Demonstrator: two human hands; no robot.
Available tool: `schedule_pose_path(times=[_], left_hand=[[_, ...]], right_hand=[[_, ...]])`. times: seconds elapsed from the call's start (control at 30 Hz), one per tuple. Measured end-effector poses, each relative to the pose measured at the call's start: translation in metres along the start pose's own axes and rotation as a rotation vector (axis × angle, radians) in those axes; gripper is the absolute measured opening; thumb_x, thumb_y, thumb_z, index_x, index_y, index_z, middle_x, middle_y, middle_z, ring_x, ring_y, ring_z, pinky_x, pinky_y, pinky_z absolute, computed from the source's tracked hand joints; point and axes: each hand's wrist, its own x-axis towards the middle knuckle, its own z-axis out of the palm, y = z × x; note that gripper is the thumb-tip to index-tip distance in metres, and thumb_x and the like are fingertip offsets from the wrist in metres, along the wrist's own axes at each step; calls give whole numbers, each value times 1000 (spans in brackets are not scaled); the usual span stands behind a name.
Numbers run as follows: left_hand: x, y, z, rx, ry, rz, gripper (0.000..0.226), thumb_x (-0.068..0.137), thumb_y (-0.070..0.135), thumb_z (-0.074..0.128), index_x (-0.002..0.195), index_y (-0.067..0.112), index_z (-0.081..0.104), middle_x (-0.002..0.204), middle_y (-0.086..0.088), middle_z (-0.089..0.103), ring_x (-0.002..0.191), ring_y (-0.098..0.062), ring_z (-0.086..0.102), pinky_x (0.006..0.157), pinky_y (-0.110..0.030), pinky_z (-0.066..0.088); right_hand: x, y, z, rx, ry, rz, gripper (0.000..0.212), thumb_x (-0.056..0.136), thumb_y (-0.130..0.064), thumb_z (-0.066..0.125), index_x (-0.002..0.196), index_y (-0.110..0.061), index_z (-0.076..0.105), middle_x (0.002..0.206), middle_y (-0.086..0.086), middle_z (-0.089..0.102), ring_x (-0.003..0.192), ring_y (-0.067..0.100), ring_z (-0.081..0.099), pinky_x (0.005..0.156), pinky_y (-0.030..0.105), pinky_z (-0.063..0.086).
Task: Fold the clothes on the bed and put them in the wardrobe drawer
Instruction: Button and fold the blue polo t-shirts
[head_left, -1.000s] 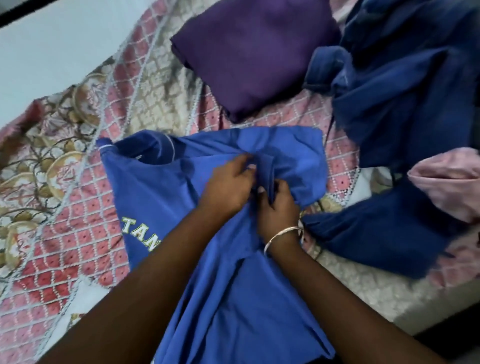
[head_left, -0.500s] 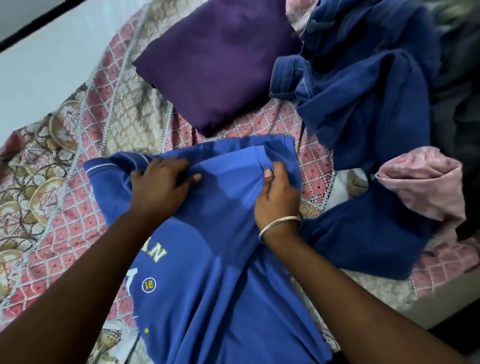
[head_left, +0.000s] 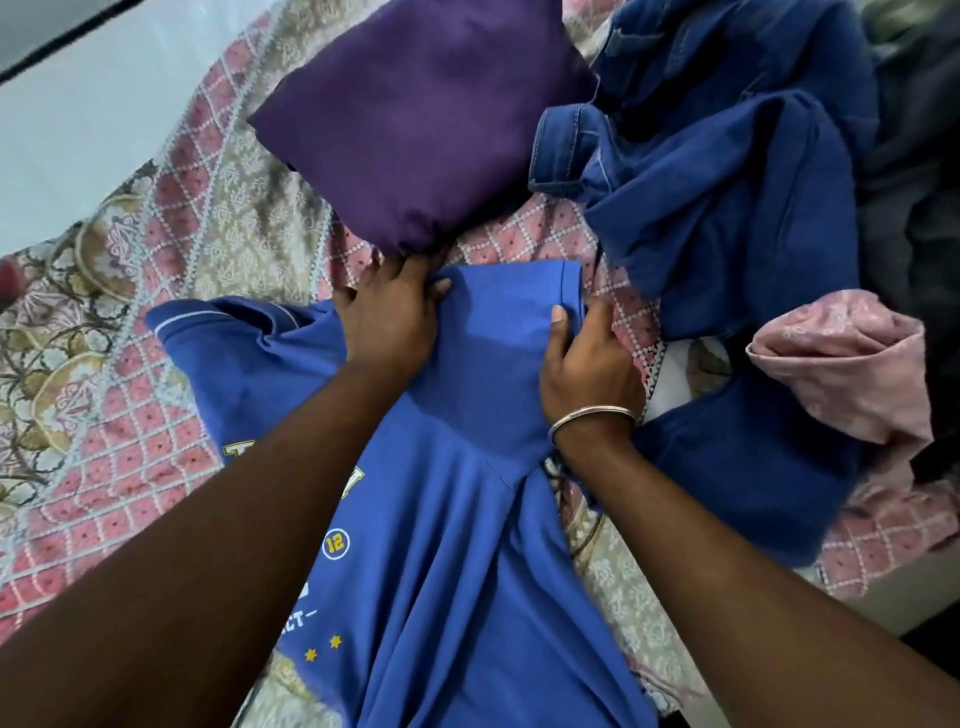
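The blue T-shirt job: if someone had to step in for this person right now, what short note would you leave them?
Left hand: flat, pressing the blue T-shirt near its sleeve.
Right hand: pinching the sleeve's hem.
The T-shirt lies spread on the bed, print up, not yet folded.
A purple cushion sits just beyond it.
Still loose on the right: jeans and a pink garment.
Done: nothing folded that I can see.
Left: fold everything and take it to the drawer, which is out of view.
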Motion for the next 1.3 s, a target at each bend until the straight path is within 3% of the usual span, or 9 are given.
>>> schedule_pose_path(times=[0.27,0.37,0.53,0.67,0.73,0.83,0.93,1.17,1.3], left_hand=[[-43,-57,-21,223,224,41,32,96,42,42,105,14,56,107,-11,60,102,-35,54,90,-49,35],[-46,-96,-35,276,122,21,41,94,49,37,103,15,58,104,-12,63,104,-35,55,92,-51,32],[-34,-126,-57,182,-36,264,55,89,64,30,106,22,61,108,-2,69,108,-29,59,93,-47,30],[-26,-150,-70,33,-172,401,59,85,65,36,119,26,65,120,3,66,120,-26,53,97,-49,35],[-22,-162,-74,75,-216,470,62,80,66,41,121,27,64,126,2,63,125,-23,49,101,-49,32],[-14,-170,-79,156,-238,483,70,73,70,39,123,28,63,132,1,60,133,-17,43,109,-51,20],[-3,-168,-87,55,-260,388,55,71,72,37,110,41,62,130,8,59,136,-9,38,112,-45,15],[-4,-163,-83,141,-300,376,66,75,77,29,114,39,65,114,18,61,128,-9,41,116,-52,2],[2,-147,-81,-80,-257,237,37,77,63,43,101,42,61,102,15,62,122,-15,48,118,-54,8]], right_hand=[[-4,5,5,-76,24,-19,45,101,-47,40,119,-7,48,99,20,66,80,43,64,57,36,32],[-5,6,3,-98,25,8,40,103,-37,38,130,-8,44,100,23,67,84,46,63,60,40,35],[-6,8,-1,-93,43,126,35,97,-21,40,130,-11,38,104,26,63,89,48,61,67,46,43],[0,-11,-8,-176,225,-237,43,84,-23,55,125,-14,50,129,15,52,110,38,52,81,47,44],[12,-26,0,-164,148,-542,35,88,-27,58,121,-14,58,129,11,54,115,33,52,86,47,41],[32,-36,22,-219,-23,-743,27,88,-31,64,106,-11,63,107,10,62,99,34,60,81,46,43],[45,-29,36,-277,35,-788,18,88,-28,63,92,-11,61,87,12,60,79,35,60,68,43,43],[61,-11,32,-348,242,-690,20,98,-32,53,89,-15,60,78,13,57,70,35,56,55,37,39],[64,-6,28,-328,192,-634,5,90,-17,61,89,-12,60,80,16,56,63,37,57,51,33,29]])
